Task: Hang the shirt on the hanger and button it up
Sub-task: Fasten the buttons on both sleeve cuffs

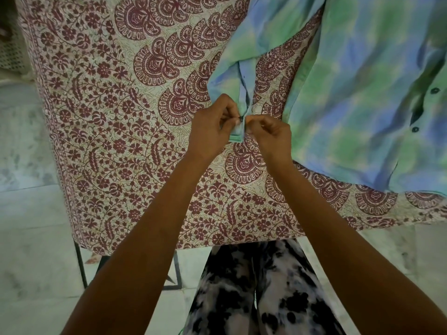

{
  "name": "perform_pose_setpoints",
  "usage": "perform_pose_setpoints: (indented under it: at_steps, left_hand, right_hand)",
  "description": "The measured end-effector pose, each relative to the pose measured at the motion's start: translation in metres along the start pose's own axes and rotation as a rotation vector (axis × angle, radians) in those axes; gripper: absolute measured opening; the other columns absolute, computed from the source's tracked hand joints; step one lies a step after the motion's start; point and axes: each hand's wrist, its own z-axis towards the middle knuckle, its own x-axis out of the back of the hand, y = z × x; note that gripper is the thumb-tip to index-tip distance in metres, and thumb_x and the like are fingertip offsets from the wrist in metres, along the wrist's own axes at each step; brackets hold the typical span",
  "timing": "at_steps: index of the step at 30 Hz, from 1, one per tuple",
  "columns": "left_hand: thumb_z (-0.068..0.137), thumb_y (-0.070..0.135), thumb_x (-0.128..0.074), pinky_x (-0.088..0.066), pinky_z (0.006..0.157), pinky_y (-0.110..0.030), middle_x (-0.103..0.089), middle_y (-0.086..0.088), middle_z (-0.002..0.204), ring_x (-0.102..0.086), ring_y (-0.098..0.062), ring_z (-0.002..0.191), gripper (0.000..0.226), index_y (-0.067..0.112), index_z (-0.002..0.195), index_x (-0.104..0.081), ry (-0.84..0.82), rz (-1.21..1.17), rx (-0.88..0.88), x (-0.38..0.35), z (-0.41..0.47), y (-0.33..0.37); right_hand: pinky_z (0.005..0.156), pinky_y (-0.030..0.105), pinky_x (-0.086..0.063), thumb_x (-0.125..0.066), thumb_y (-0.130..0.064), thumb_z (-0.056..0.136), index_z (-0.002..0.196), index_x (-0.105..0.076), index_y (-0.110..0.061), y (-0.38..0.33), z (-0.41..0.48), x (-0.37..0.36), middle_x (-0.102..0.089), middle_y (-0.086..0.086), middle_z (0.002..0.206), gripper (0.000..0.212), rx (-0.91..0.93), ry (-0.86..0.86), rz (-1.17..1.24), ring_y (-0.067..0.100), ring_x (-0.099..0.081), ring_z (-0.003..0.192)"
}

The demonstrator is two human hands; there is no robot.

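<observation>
A blue-and-green tie-dye shirt (362,93) lies flat on the patterned cloth at the right, dark buttons visible down its front. One long sleeve (244,52) stretches toward me, ending in a cuff (238,134). My left hand (212,129) pinches the cuff's left side, with a small dark button at its fingertips. Pinching the cuff's right edge, my right hand (271,136) presses close against the left. No hanger is in view.
A table draped in a white cloth with maroon floral and paisley print (121,117) fills the middle. Pale marble floor (29,189) lies to the left and below. My legs in black-and-white trousers (261,291) stand at the table's near edge.
</observation>
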Motion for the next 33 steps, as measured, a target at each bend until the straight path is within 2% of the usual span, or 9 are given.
perform_pose_setpoints:
  at_steps: [2, 4, 8, 10, 13, 18, 23, 27, 33]
  left_hand:
    - [0.079, 0.005, -0.063, -0.047, 0.067, -0.009, -0.069, -0.006, 0.078, -0.059, -0.004, 0.069, 0.008, 0.002, 0.086, -0.061, 0.028, 0.030, 0.013, -0.001, 0.002, -0.001]
    - [0.079, 0.003, -0.060, -0.045, 0.067, -0.006, -0.070, -0.004, 0.081, -0.058, -0.001, 0.070, 0.011, 0.005, 0.089, -0.065, 0.024, 0.048, 0.034, -0.004, 0.003, 0.000]
    - [0.081, -0.001, -0.054, -0.044, 0.069, -0.003, -0.067, 0.004, 0.085, -0.059, 0.001, 0.074, 0.023, 0.008, 0.094, -0.070, -0.001, -0.011, 0.142, -0.007, 0.001, 0.004]
    - [0.082, 0.002, -0.054, -0.049, 0.071, -0.011, -0.068, 0.003, 0.084, -0.060, -0.001, 0.067, 0.021, 0.007, 0.093, -0.071, 0.026, -0.088, 0.230, -0.011, -0.002, 0.008]
    - [0.084, 0.013, -0.063, -0.054, 0.070, -0.027, -0.068, -0.003, 0.077, -0.064, -0.012, 0.068, 0.012, 0.006, 0.089, -0.071, 0.042, -0.255, 0.398, -0.015, -0.004, 0.015]
    - [0.085, 0.007, -0.062, -0.056, 0.072, -0.035, -0.065, -0.006, 0.070, -0.062, -0.015, 0.065, 0.005, 0.006, 0.083, -0.066, 0.108, -0.465, 0.596, -0.020, -0.006, 0.019]
    - [0.083, 0.011, -0.063, -0.057, 0.077, -0.044, -0.070, -0.007, 0.079, -0.067, -0.020, 0.074, 0.004, 0.013, 0.081, -0.065, 0.278, -0.365, 0.600, -0.040, -0.014, 0.019]
    - [0.084, 0.007, -0.062, -0.057, 0.076, -0.037, -0.069, -0.011, 0.082, -0.066, -0.020, 0.074, 0.005, 0.004, 0.087, -0.065, 0.331, -0.408, 0.575, -0.046, -0.016, 0.022]
    - [0.086, 0.007, -0.060, -0.054, 0.069, -0.029, -0.065, -0.005, 0.075, -0.062, -0.010, 0.066, 0.004, 0.009, 0.083, -0.063, 0.349, -0.385, 0.526, -0.045, -0.016, 0.015]
  right_hand:
    - [0.063, 0.021, -0.051, -0.062, 0.000, 0.080, 0.078, -0.071, -0.006, -0.001, 0.001, -0.002, -0.065, -0.014, 0.058, 0.011, 0.035, -0.006, -0.030, 0.001, -0.057, 0.055]
    - [0.062, 0.025, -0.051, -0.065, -0.002, 0.079, 0.077, -0.071, -0.004, -0.002, 0.001, -0.003, -0.066, -0.004, 0.062, 0.007, 0.087, 0.009, -0.084, 0.005, -0.058, 0.055]
    - [0.064, 0.032, -0.054, -0.064, -0.013, 0.080, 0.081, -0.072, -0.006, 0.003, -0.002, -0.005, -0.072, 0.008, 0.075, 0.010, 0.249, 0.069, -0.341, 0.016, -0.065, 0.065]
    - [0.060, 0.037, -0.054, -0.063, -0.017, 0.082, 0.081, -0.071, -0.008, 0.006, -0.003, -0.007, -0.072, 0.009, 0.075, 0.012, 0.357, 0.118, -0.460, 0.021, -0.067, 0.065]
    - [0.053, 0.039, -0.052, -0.060, -0.020, 0.085, 0.081, -0.068, -0.009, 0.011, -0.007, -0.012, -0.071, 0.008, 0.073, 0.014, 0.455, 0.173, -0.570, 0.024, -0.066, 0.062]
    - [0.048, 0.038, -0.050, -0.061, -0.022, 0.086, 0.079, -0.066, -0.011, 0.016, -0.008, -0.011, -0.069, 0.007, 0.071, 0.014, 0.510, 0.204, -0.620, 0.024, -0.064, 0.059]
    - [0.049, 0.036, -0.049, -0.062, -0.019, 0.086, 0.078, -0.066, -0.006, 0.019, -0.013, -0.015, -0.069, 0.010, 0.070, 0.016, 0.468, 0.231, -0.570, 0.025, -0.062, 0.059]
    - [0.056, 0.035, -0.051, -0.062, -0.018, 0.086, 0.081, -0.067, -0.004, 0.020, -0.017, -0.016, -0.070, 0.010, 0.073, 0.016, 0.408, 0.257, -0.470, 0.022, -0.064, 0.063]
    - [0.056, 0.039, -0.052, -0.059, -0.014, 0.088, 0.083, -0.067, -0.004, 0.025, -0.015, -0.023, -0.070, 0.010, 0.073, 0.014, 0.387, 0.257, -0.423, 0.022, -0.064, 0.062]
